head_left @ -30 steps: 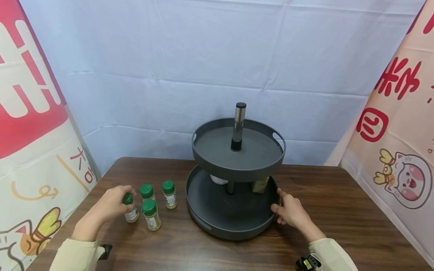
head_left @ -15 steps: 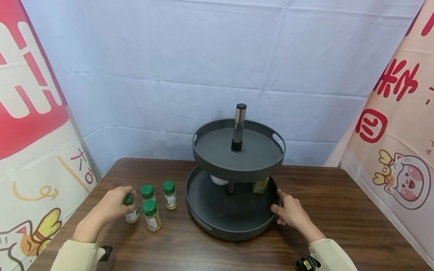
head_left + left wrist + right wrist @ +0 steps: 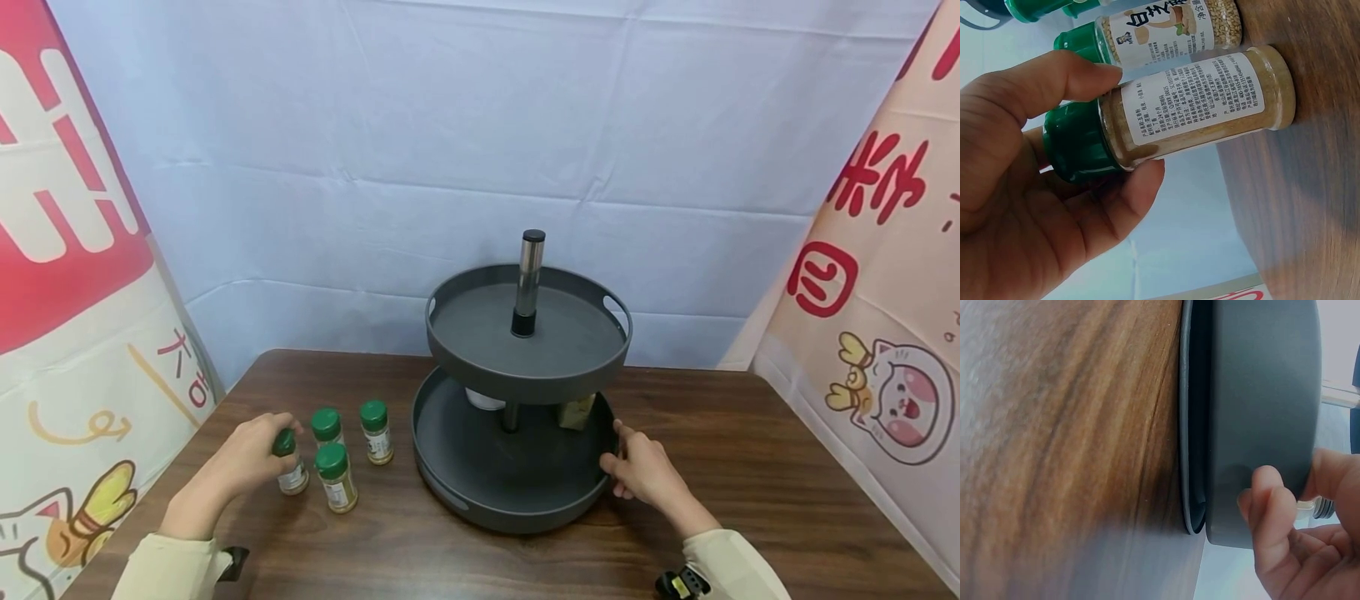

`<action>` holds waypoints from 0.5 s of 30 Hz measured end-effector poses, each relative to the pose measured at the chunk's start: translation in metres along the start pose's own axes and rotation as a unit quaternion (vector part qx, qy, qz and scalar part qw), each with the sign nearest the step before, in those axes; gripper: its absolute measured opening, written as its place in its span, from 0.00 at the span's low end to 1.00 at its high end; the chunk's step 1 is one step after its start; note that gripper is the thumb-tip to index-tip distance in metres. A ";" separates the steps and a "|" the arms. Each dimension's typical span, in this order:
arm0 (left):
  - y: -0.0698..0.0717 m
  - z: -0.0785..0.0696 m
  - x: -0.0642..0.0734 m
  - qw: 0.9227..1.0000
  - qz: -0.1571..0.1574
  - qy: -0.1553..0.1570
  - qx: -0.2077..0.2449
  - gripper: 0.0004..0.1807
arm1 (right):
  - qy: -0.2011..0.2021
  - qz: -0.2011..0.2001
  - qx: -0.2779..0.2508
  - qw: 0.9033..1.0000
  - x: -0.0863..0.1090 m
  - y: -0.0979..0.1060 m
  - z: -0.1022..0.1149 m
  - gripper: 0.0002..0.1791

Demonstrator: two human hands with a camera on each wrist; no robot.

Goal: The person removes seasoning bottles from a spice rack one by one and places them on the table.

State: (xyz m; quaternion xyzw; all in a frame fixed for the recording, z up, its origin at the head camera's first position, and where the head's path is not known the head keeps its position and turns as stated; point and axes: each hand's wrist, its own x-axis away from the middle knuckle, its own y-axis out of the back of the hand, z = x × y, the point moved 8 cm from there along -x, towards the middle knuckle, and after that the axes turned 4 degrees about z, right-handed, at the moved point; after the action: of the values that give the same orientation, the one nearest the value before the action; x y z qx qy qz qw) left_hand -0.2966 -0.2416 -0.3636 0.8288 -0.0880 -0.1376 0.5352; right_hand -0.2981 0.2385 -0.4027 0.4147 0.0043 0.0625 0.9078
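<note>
My left hand (image 3: 247,454) grips a spice jar (image 3: 1194,103) around its green cap and neck, thumb on one side and fingers on the other. Brown powder fills this jar, and its white label carries small print. It stands on the table at the left end of a group of similar jars. Close beside it, a jar of pale seeds (image 3: 1166,31) shows in the left wrist view. On the other side, my right hand (image 3: 643,471) pinches the rim of the lower tray (image 3: 495,508) of a dark grey two-tier rack, thumb inside and fingers curled against the outer wall.
Several green-capped jars, one in front (image 3: 336,479), stand between my left hand and the rack. The upper tray (image 3: 480,321) overhangs the lower one, with a metal post (image 3: 529,271) rising through it. A white container (image 3: 483,401) and a yellowish box (image 3: 575,412) sit below.
</note>
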 end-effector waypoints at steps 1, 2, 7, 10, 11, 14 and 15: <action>0.001 0.000 0.001 1.000 -0.003 0.001 -0.004 0.17 | 0.001 0.001 -0.001 1.000 0.000 0.000 0.000 0.36; 0.002 -0.001 0.002 1.000 -0.007 0.002 -0.007 0.18 | 0.001 0.001 -0.002 1.000 0.000 0.000 0.000 0.36; 0.012 -0.009 0.006 0.999 -0.029 -0.010 -0.017 0.21 | 0.005 0.002 -0.006 1.000 -0.001 0.000 0.001 0.36; 0.018 -0.016 0.007 0.999 -0.035 -0.021 -0.018 0.21 | 0.003 0.003 -0.005 1.000 -0.001 0.001 0.001 0.37; 0.020 -0.019 0.007 0.999 -0.036 -0.026 -0.019 0.21 | 0.003 0.003 -0.005 1.000 -0.001 0.001 0.001 0.37; 0.026 -0.028 0.008 0.998 -0.042 -0.041 -0.020 0.21 | 0.001 0.004 -0.003 1.000 0.000 0.001 0.001 0.36; 0.028 -0.030 0.008 0.998 -0.045 -0.045 -0.020 0.21 | 0.001 0.004 -0.003 1.000 0.000 0.001 0.001 0.36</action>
State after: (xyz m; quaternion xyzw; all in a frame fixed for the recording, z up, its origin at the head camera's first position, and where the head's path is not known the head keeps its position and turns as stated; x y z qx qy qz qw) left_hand -0.2793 -0.2291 -0.3278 0.8142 -0.0723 -0.2002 0.5402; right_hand -0.2985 0.2386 -0.4014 0.4116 0.0035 0.0665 0.9089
